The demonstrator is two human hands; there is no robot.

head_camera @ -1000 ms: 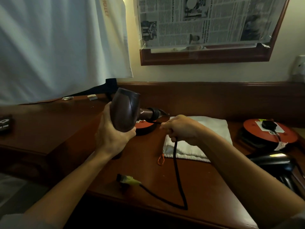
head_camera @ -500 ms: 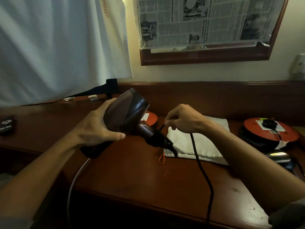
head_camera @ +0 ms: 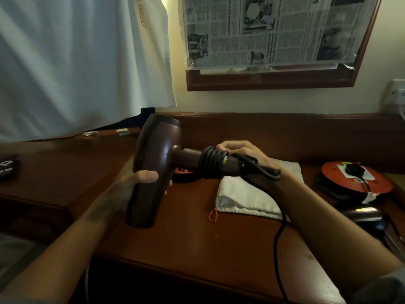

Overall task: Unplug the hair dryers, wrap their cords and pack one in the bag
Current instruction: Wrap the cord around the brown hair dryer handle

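My left hand (head_camera: 133,183) grips the barrel of a dark brown hair dryer (head_camera: 155,170) held above the wooden desk (head_camera: 197,242), its handle pointing right. Several turns of its black cord (head_camera: 211,163) lie wound around the handle. My right hand (head_camera: 245,154) reaches over the handle's end and pinches the cord there. The loose length of cord (head_camera: 277,238) hangs down past the desk's front edge. A white drawstring bag (head_camera: 249,198) lies flat on the desk behind my right arm. A second dark hair dryer (head_camera: 363,215) lies at the right edge.
A red cord reel (head_camera: 352,178) with a black plug on top sits at the right rear. A smaller red disc (head_camera: 184,175) lies behind the held dryer. White cloth (head_camera: 83,62) hangs at the upper left. A newspaper-covered frame (head_camera: 271,40) hangs on the wall. A wall socket (head_camera: 396,93) is far right.
The dryer has turned so its handle points right, and several loops of cord now sit around the handle. My right hand moved up over the handle's end.
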